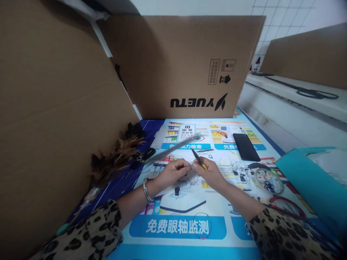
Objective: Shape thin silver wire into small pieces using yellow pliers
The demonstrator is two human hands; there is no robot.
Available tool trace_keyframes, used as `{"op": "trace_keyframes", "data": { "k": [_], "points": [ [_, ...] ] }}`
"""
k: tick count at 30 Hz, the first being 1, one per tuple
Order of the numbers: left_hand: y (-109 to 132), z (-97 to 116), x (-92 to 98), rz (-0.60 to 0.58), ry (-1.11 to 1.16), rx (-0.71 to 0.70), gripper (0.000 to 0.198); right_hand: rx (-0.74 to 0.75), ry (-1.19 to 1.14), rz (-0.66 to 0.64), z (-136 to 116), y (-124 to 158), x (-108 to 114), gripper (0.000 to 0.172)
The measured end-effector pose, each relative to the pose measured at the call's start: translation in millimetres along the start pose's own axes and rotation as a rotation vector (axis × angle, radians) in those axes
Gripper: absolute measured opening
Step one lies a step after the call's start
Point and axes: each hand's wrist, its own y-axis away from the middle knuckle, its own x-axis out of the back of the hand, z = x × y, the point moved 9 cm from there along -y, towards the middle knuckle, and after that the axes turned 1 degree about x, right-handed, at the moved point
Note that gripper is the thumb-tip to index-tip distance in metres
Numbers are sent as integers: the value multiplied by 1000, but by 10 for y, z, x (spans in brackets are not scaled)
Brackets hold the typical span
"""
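Observation:
My left hand [173,172] is closed in a pinch on a thin wire piece [189,173] held over the printed table mat [176,224]. A silver bangle sits on that wrist. My right hand [210,174] is closed around small pliers with yellow handles [199,160], whose dark tips point up and away. The two hands nearly touch at the fingertips. A bundle of straight thin metal wires [173,147] lies on the mat just beyond my left hand.
Brown feathers [116,159] lie at the left by a cardboard wall [54,108]. A cardboard box [184,65] stands behind. A black phone [246,146], bent wire pieces [235,168], a wire ring [268,180] and a teal folder [314,180] are at the right.

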Motion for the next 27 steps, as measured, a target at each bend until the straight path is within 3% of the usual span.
{"op": "trace_keyframes", "data": {
  "k": [3, 7, 13, 21, 27],
  "points": [
    [16, -47, -18, -32, 90, 65, 23, -50, -93, 36, 106, -23, 36, 21],
    [14, -61, 27, 11, 120, 102, 24, -128, -147, 59, 233, -48, 64, 21],
    [10, -38, 42, 37, 189, 105, 25, -177, -159, -21, 206, -58, 15, 18],
    [14, -35, 46, 43, 213, 105, 24, -138, -190, -147, 166, -45, -73, 28],
    [13, -32, 88, 93, 209, 99, 23, -161, -227, -142, 222, -38, -61, 31]
  ]
}}
